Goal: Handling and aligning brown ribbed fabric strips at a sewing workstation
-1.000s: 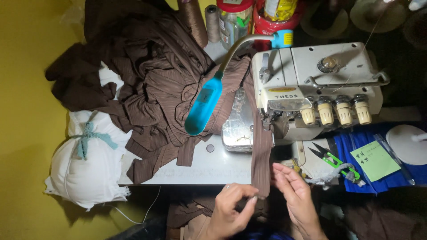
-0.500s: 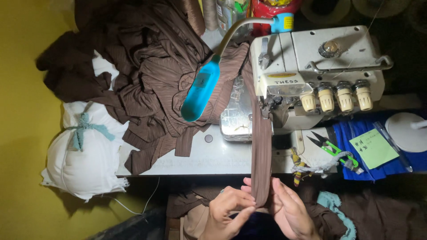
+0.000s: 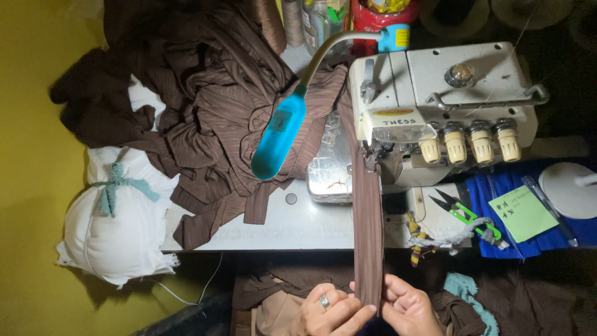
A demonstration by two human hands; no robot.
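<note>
White desk: one cream overlock sewing machine, four thread knobs, brown fabric heap at left edge. Left hand and right hand each pinch one long brown fabric strip below front edge.

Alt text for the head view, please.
Both hands, left hand and right hand, pinch a long brown fabric strip running up into a white overlock sewing machine. Brown fabric pile and a blue lamp lie left.
</note>
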